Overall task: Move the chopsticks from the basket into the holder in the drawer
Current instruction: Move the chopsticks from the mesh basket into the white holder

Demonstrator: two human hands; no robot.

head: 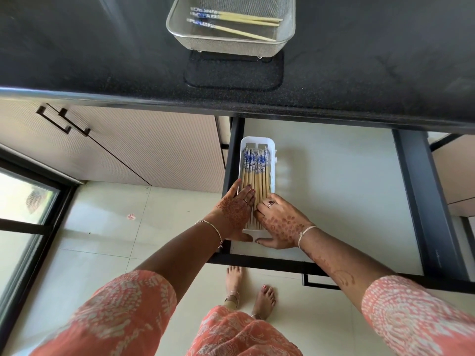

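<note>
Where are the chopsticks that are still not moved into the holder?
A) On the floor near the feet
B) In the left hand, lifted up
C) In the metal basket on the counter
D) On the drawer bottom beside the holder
C: a few chopsticks lie inside the mesh basket on the dark counter, while both hands rest at the white holder in the drawer.

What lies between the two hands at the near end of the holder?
In the head view, the tips of the chopsticks in the holder lie between the left hand and the right hand.
</note>
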